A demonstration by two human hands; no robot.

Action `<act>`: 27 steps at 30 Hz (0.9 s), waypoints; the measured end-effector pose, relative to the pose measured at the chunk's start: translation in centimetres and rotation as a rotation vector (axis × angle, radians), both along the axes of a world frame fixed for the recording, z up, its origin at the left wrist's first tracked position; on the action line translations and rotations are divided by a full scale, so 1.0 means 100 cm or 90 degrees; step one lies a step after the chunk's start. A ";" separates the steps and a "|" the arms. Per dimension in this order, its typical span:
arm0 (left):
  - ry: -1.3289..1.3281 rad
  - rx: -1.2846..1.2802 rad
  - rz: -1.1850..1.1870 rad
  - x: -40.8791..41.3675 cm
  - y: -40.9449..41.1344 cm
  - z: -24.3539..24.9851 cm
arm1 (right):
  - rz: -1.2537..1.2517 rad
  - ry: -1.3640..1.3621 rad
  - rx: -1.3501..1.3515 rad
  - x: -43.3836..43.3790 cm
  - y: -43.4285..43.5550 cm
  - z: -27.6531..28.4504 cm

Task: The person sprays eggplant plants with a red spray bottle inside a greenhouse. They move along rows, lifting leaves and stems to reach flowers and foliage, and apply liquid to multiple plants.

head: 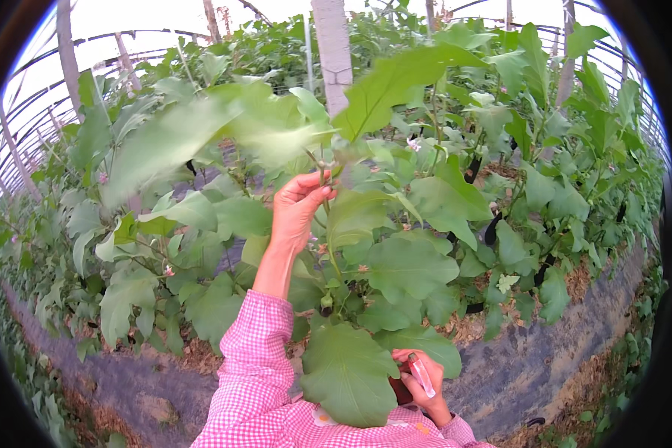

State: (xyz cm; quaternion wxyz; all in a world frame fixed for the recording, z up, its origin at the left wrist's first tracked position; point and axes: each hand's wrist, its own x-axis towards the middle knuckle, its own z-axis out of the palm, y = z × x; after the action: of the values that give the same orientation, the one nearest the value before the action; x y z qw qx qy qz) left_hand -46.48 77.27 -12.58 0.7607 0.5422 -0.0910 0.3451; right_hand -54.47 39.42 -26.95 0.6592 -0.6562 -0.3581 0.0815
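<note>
My left hand [301, 208] reaches up and pinches an eggplant stem [323, 179] between thumb and fingers. Broad leaves around that stem top are blurred, one large leaf [168, 140] most of all. Low on the right, close to my body, my right hand [427, 376] is closed around a slim red-and-white object [421, 374], perhaps a marker or a small tool handle. Something dark red [400, 390] shows beneath that hand, partly behind a big eggplant leaf [347, 375], so its kind is unclear. Below the left hand hangs a small young fruit [326, 301].
Dense eggplant plants fill the greenhouse, with dark fruits [493, 228] and pink flowers [413, 144] among the leaves. A concrete post [333, 56] rises just beyond my left hand. Dark plastic mulch [537, 336] covers the ground at both sides; dry litter [579, 284] lies near the stems.
</note>
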 end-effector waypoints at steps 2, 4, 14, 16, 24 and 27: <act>0.061 -0.004 0.016 -0.005 -0.003 0.006 | -0.005 -0.021 0.013 0.004 0.003 -0.002; 0.076 0.034 0.045 -0.019 -0.007 0.013 | -0.009 -0.006 0.012 0.002 0.002 0.002; 0.089 0.231 0.242 -0.103 -0.013 -0.042 | -0.001 0.035 -0.077 0.013 0.005 -0.038; 0.186 0.319 0.322 -0.109 -0.009 -0.058 | 0.029 -0.023 -0.111 0.018 0.009 -0.048; 0.360 0.689 0.651 -0.117 -0.013 -0.082 | 0.231 -0.166 -0.125 0.017 0.028 -0.059; 0.442 0.722 0.688 -0.122 -0.012 -0.091 | 0.218 -0.051 -0.267 -0.003 0.020 -0.050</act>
State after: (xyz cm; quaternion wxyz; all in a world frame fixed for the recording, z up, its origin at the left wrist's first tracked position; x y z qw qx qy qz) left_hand -58.70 76.10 -21.69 0.0904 0.8847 0.2589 0.3769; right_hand -54.78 41.40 -31.98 0.4709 -0.7110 -0.4646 0.2384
